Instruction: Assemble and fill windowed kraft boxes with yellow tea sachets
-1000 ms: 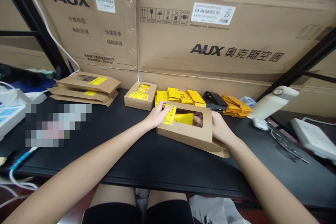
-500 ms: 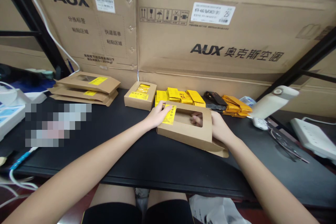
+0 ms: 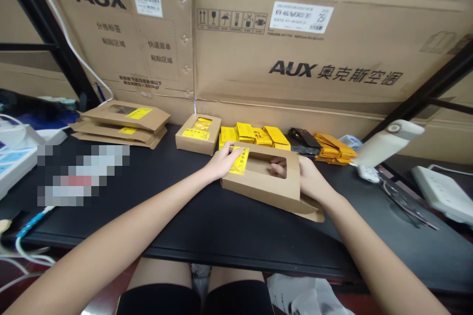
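Observation:
A brown cardboard box (image 3: 258, 190) with a cut-out window and a yellow label is held tilted above the black desk. My left hand (image 3: 221, 161) grips its left end, thumb on top near the label. My right hand (image 3: 314, 174) reaches into the box through its open right end. Through the window its fingertips show slightly apart, with nothing visible in them; the rest of those fingers is hidden by cardboard. An end flap hangs loose below the right wrist. Just behind the box lie several yellow packets (image 3: 245, 132).
Flattened window boxes (image 3: 148, 127) are stacked at the back left, beside a filled box (image 3: 195, 142). Black packets (image 3: 303, 141), orange packets (image 3: 332, 147) and a white bottle (image 3: 388, 142) stand right. A power strip (image 3: 441, 192) and cables lie along the sides. Large cartons (image 3: 236, 69) wall the back.
The fingers seen through the window have shifted slightly inside the box. Both hands and the box otherwise stay nearly in place.

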`<state>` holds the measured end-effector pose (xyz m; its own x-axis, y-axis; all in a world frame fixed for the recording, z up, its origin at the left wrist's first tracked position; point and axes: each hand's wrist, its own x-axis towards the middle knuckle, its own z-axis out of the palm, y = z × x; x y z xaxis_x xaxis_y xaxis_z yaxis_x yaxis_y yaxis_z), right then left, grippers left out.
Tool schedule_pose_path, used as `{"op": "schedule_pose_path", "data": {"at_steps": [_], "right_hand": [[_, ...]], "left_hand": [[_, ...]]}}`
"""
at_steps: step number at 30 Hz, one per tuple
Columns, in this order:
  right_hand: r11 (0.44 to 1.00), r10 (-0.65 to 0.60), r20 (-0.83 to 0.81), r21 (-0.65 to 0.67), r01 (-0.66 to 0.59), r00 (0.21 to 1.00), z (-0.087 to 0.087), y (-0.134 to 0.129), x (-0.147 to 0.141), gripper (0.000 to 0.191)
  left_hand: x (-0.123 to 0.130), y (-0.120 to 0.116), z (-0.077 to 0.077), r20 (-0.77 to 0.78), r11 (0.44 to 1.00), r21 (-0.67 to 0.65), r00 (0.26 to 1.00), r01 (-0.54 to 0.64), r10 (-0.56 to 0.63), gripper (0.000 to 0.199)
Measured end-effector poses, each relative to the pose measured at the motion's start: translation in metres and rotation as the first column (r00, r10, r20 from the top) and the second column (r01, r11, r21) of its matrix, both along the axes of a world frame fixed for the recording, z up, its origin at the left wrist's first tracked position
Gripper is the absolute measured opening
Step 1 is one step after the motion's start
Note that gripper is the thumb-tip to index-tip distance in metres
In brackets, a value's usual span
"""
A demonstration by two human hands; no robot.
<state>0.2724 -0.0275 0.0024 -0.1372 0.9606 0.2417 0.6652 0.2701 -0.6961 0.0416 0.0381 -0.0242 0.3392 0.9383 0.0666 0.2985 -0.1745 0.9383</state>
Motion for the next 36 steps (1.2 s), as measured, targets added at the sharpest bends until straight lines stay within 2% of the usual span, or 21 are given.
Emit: {"op": "schedule_pose_path", "data": {"at_steps": [6, 12, 36], "right_hand": [[0.999, 0.003, 0.004, 0.042, -0.003, 1.0, 0.0011, -0.0006, 0.0002, 0.03], [0.997, 0.017, 0.026, 0.07, -0.018, 1.0, -0.0001, 0.0011, 0.0011, 0.032], [0.999, -0.026, 0.004, -0.02, 0.026, 1.0, 0.0001, -0.0026, 0.0018, 0.034]], "left_hand": [[0.0002, -0.0001, -0.0001, 0.019, 1.0, 0.01, 1.0, 0.012, -0.012, 0.039], [0.0, -0.0023, 0.0025, 0.001, 1.0, -0.011, 1.0, -0.001, 0.001, 0.044], [0.0007, 0.0015, -0.0017, 0.033, 1.0, -0.016, 0.999, 0.011, -0.011, 0.039]]}}
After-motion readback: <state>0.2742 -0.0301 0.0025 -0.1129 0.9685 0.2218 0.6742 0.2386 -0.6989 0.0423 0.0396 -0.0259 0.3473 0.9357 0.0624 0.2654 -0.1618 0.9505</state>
